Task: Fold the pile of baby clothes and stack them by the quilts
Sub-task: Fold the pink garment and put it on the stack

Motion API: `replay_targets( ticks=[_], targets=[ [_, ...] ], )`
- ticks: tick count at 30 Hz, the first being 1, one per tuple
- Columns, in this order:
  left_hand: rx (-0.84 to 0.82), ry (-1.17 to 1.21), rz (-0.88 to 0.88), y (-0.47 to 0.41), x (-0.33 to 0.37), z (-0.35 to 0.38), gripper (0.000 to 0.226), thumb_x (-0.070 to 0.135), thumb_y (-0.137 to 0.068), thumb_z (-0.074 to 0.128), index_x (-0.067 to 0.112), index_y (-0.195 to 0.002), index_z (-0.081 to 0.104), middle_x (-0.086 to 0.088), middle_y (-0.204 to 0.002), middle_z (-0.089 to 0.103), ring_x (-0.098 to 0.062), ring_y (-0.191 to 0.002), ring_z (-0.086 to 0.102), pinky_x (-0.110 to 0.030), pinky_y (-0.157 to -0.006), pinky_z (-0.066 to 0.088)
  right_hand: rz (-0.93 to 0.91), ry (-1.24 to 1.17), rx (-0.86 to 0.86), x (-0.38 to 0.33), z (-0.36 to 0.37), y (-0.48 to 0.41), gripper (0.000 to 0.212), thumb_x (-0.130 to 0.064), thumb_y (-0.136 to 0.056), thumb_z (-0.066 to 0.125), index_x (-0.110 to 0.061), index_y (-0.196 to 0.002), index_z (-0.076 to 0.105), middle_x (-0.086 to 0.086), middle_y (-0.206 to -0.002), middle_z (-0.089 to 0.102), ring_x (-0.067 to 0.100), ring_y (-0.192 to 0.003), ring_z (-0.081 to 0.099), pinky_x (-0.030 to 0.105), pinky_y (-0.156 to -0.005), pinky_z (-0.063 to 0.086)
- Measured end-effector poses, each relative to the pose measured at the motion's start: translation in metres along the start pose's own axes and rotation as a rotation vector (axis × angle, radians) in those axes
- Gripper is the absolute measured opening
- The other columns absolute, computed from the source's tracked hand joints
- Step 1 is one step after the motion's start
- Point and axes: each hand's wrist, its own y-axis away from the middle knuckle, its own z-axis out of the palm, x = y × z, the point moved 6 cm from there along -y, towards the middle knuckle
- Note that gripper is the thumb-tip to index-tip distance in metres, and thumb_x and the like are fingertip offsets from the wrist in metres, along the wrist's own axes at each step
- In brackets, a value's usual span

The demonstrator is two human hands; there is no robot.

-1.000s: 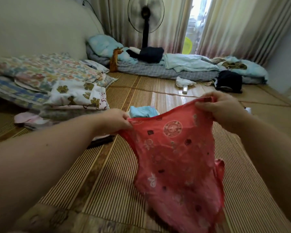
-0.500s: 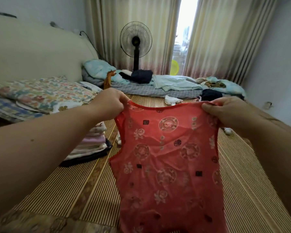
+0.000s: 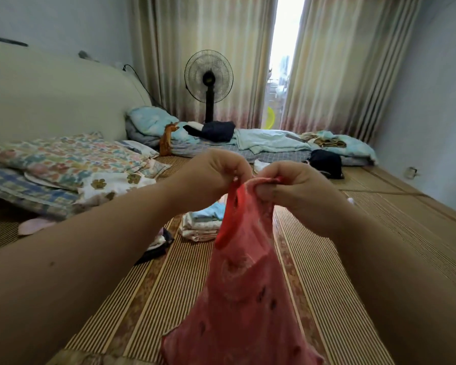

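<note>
A ribbed woven mat (image 3: 153, 306) covered the floor. At ten o'clock lay soft floral quilts (image 3: 63, 159), their left end cut off. The thin, sheer red garment (image 3: 245, 299) hung at centre in a narrow drape, its hem out of view at six o'clock. A folded stack (image 3: 199, 225) sat behind it, partly hidden. The left hand (image 3: 213, 175) and right hand (image 3: 298, 191), close together, each pinched its top edge.

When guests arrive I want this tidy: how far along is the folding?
Done: a folded stack sits by the quilts. In hand: left hand and right hand pinch the red garment at its top, half-folded. Left: finish and stack it; whether more wait is unclear.
</note>
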Motion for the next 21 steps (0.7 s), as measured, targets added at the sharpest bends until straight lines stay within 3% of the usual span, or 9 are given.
replay_targets(
  ticks=[2, 5, 9, 11, 13, 16, 17, 19, 21],
  targets=[
    [-0.002, -0.011, -0.01, -0.005, 0.003, 0.0, 0.046, -0.028, -0.075, 0.05, 0.015, -0.061, 0.06, -0.008, -0.071, 0.056, -0.014, -0.065, 0.053, -0.026, -0.063, 0.047, 0.021, -0.089, 0.007, 0.004, 0.005, -0.003, 0.005, -0.008, -0.078, 0.066, -0.01, -0.082, 0.066, 0.004, -0.081, 0.065, 0.016, -0.077, 0.061, 0.028, -0.074, 0.053],
    [-0.045, 0.047, -0.111, -0.009, 0.002, -0.005, 0.053, -0.024, -0.079, 0.049, 0.022, -0.058, 0.066, 0.001, -0.066, 0.06, -0.012, -0.063, 0.057, -0.026, -0.062, 0.05, 0.068, -0.127, 0.014, 0.005, 0.006, -0.004, 0.004, -0.009, -0.078, 0.066, -0.012, -0.08, 0.064, 0.006, -0.079, 0.064, 0.019, -0.076, 0.061, 0.033, -0.074, 0.054],
    [-0.098, 0.307, -0.411, -0.008, -0.009, -0.01, 0.019, 0.016, -0.091, 0.054, 0.024, -0.093, 0.071, -0.016, -0.089, 0.068, -0.031, -0.076, 0.061, -0.036, -0.067, 0.052, 0.089, 0.006, 0.159, 0.003, -0.003, -0.009, 0.01, -0.005, -0.082, 0.07, -0.013, -0.079, 0.065, 0.011, -0.078, 0.065, 0.025, -0.075, 0.063, 0.047, -0.078, 0.056],
    [-0.161, 0.336, -0.544, -0.007, -0.013, -0.008, 0.03, 0.033, -0.087, 0.058, 0.019, -0.111, 0.067, -0.02, -0.109, 0.069, -0.034, -0.096, 0.067, -0.042, -0.083, 0.057, 0.091, 0.068, 0.227, 0.003, -0.007, -0.01, 0.011, -0.008, -0.081, 0.072, -0.016, -0.08, 0.065, 0.008, -0.077, 0.066, 0.024, -0.074, 0.065, 0.049, -0.079, 0.056],
    [-0.239, 0.063, -0.539, -0.008, -0.014, -0.005, 0.036, 0.039, -0.084, 0.068, 0.018, -0.114, 0.066, -0.015, -0.11, 0.07, -0.03, -0.101, 0.068, -0.043, -0.088, 0.056, 0.091, 0.107, 0.303, 0.009, -0.012, -0.01, 0.012, -0.015, -0.081, 0.074, -0.021, -0.086, 0.066, 0.008, -0.081, 0.068, 0.024, -0.075, 0.069, 0.045, -0.076, 0.059],
    [-0.166, -0.363, -0.501, -0.014, -0.009, -0.003, 0.01, 0.028, -0.082, 0.073, 0.027, -0.091, 0.07, 0.002, -0.084, 0.074, -0.012, -0.074, 0.072, -0.026, -0.066, 0.059, 0.109, 0.051, 0.386, 0.029, -0.016, -0.006, 0.024, -0.023, -0.083, 0.073, -0.027, -0.104, 0.062, 0.014, -0.1, 0.067, 0.014, -0.075, 0.07, 0.029, -0.067, 0.06],
    [-0.129, -0.392, -0.499, -0.016, -0.009, -0.002, 0.004, 0.026, -0.083, 0.072, 0.026, -0.086, 0.07, 0.002, -0.08, 0.073, -0.012, -0.07, 0.071, -0.024, -0.062, 0.059, 0.127, -0.034, 0.339, 0.04, -0.013, -0.004, 0.032, -0.023, -0.083, 0.073, -0.026, -0.112, 0.059, 0.015, -0.104, 0.066, 0.013, -0.078, 0.07, 0.028, -0.068, 0.059],
    [-0.113, -0.307, -0.51, -0.018, -0.01, 0.005, 0.002, 0.022, -0.086, 0.068, 0.021, -0.088, 0.069, -0.004, -0.084, 0.072, -0.018, -0.074, 0.07, -0.03, -0.067, 0.06, 0.179, -0.189, 0.123, 0.063, 0.002, 0.003, 0.045, -0.02, -0.077, 0.075, -0.021, -0.119, 0.059, 0.012, -0.107, 0.068, 0.019, -0.091, 0.07, 0.031, -0.075, 0.058],
    [-0.114, -0.137, -0.517, -0.02, -0.009, 0.011, 0.005, 0.015, -0.09, 0.062, 0.017, -0.086, 0.066, -0.007, -0.083, 0.069, -0.022, -0.074, 0.068, -0.032, -0.069, 0.059, 0.28, -0.178, -0.071, 0.089, 0.019, 0.017, 0.037, -0.014, -0.069, 0.077, -0.021, -0.104, 0.07, 0.005, -0.1, 0.074, 0.022, -0.093, 0.071, 0.03, -0.075, 0.057]
  ],
)
